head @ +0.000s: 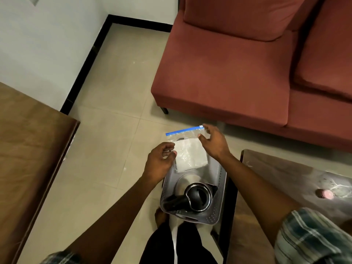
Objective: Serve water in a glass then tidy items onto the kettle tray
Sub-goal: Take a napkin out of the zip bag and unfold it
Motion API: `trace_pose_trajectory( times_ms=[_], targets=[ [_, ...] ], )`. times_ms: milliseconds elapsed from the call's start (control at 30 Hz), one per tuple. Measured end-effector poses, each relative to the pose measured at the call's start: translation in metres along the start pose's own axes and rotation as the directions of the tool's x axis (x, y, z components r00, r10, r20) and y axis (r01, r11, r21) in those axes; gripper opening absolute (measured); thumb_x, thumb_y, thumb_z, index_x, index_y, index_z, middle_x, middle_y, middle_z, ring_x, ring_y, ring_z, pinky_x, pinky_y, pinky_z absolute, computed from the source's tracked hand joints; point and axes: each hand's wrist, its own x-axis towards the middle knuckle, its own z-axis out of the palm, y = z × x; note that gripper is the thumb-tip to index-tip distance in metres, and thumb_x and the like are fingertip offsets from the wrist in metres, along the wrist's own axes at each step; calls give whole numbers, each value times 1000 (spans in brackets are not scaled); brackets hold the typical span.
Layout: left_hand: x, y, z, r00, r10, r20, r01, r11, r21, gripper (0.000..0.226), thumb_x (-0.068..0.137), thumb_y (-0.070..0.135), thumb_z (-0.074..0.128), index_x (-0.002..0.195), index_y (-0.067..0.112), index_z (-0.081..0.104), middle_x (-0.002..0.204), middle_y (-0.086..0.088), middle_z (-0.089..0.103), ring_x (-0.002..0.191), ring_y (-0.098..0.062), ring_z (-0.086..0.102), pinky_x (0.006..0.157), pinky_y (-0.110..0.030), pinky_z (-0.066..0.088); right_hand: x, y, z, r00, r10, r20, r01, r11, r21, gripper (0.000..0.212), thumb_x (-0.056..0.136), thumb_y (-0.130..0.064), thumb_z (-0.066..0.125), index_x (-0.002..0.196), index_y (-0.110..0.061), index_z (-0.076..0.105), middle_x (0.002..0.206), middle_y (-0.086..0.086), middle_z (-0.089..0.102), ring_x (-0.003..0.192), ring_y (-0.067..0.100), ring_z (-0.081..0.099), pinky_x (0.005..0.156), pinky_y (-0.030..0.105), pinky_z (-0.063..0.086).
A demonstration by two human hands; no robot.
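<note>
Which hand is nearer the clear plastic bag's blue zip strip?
Right. Right hand touches one end of the blue zip strip; left hand pinches the clear plastic bag lower down.

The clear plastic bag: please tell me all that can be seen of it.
The clear plastic bag is a crinkled zip pouch with a blue seal strip along its far edge. Inside lies white paper. It is over the far end of the grey tray. The left hand pinches its left edge; the right hand holds its far right corner.
</note>
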Motion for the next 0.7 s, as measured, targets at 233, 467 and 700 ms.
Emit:
trace_pose_trajectory(
  times_ms=[233,467,700],
  targets=[
    [10,-14,7,999,-29,-24,29,999,-14,27,98,11,71,125,15,70,121,4,73,103,-2,69,77,0,48,48,28,19,987,127,98,-119,989,-86,72,105,-26,66,167,-12,31,172,9,35,159,28,33,126,34,27],
    [5,-12,6,1000,-10,-24,9,1000,-24,24,97,10,71,119,20,72,120,7,75,105,-7,72,85,-5,51,45,37,28,989,135,66,-136,991,9,41,101,-18,71,141,-15,64,125,8,73,120,29,68,105,40,53],
    [-11,9,4,999,49,-12,-49,999,-22,24,97,11,71,120,17,73,119,10,75,101,0,70,84,-5,50,-3,26,9,999,47,7,-47,986,161,15,96,-9,74,107,-14,82,94,1,80,93,23,75,83,30,56]
  ],
)
